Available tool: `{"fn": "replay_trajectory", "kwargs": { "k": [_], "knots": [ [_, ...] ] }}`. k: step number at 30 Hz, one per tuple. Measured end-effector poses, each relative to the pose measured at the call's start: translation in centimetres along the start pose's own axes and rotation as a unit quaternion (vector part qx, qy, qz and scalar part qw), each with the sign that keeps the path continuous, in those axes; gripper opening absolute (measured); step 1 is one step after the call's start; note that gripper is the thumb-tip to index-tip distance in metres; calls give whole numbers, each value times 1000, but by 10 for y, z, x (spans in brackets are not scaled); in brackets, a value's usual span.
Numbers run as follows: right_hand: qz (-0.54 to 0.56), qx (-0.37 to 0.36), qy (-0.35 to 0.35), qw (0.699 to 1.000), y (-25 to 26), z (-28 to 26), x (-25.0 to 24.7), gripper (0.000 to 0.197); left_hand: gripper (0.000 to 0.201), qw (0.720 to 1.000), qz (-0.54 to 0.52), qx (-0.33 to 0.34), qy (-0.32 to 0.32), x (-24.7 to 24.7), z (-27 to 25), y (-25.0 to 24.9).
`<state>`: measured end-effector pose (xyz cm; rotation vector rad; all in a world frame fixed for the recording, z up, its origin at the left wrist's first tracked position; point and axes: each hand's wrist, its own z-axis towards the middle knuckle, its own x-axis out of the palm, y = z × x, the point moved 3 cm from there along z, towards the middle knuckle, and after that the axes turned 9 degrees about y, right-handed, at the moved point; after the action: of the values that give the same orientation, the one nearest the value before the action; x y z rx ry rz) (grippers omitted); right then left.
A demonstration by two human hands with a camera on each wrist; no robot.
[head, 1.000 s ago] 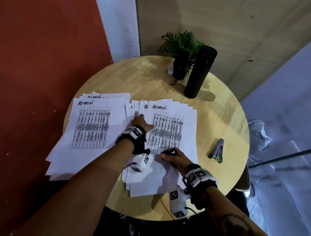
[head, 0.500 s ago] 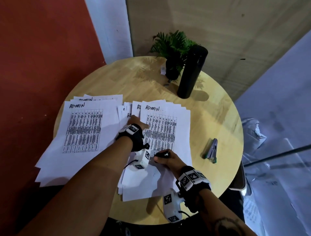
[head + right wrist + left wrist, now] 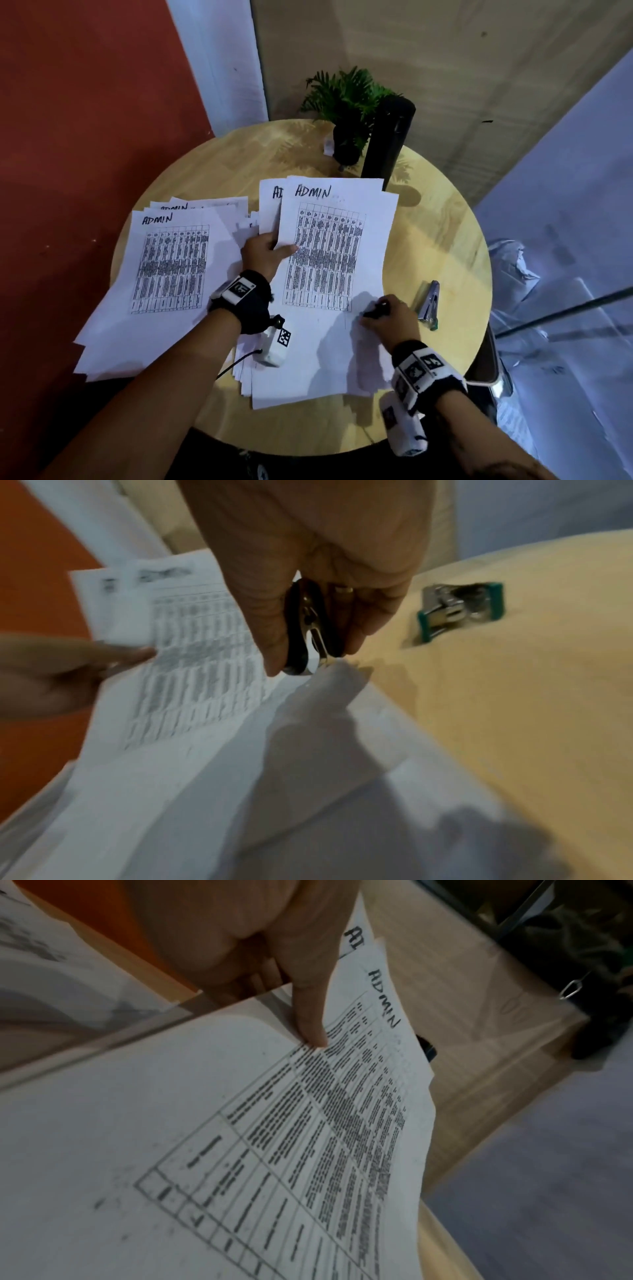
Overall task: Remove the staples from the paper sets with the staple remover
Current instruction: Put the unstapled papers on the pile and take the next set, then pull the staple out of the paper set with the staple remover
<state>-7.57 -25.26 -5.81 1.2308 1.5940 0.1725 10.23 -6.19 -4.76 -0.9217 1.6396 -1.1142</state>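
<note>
Gripping a black-handled staple remover with metal claws [image 3: 310,631], a person's right hand [image 3: 388,320] curls its thumb and fingers around the tool at the lower right corner of a white printed paper set headed "ADMIN" [image 3: 329,253], the claws touching that corner's raised edge in the right wrist view. At 9 o'clock from the tool, the left hand [image 3: 263,253] pinches the set's left edge, thumb [image 3: 310,1020] lying on the printed table and the other fingers tucked under the sheets, so that side is lifted off the pile below. The set lies over more loose white sheets near the middle of a round light wooden surface [image 3: 442,240]. A second spread of white printed pages [image 3: 164,270], also marked "ADMIN", fans out toward 9 o'clock and overhangs the rim. Just beside the right hand, at 3 o'clock, lies a small silver metal stapler with teal ends [image 3: 428,305], apart from the papers. At 12 o'clock, near the far rim, a tall black cylindrical flask [image 3: 387,144] stands upright just beside a small green leafy plant in a dark pot [image 3: 346,99]. Both wrists wear black straps with white marker-tagged cameras.
</note>
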Motion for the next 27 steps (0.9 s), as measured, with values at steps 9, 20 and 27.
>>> {"fn": "replay_trajectory", "kwargs": {
  "k": [9,20,27],
  "knots": [
    [244,-102,13,964,31,6,-62,44,33,993,-102,53,-9,-19,-19,-36],
    [394,-228,171,874,116,-4,-130,78,20,979,-171,80,76,-43,-44,-98],
    [388,-286,167,860,153,-38,-162,69,21,985,-99,133,-47,-93,-51,-134]
  ]
}}
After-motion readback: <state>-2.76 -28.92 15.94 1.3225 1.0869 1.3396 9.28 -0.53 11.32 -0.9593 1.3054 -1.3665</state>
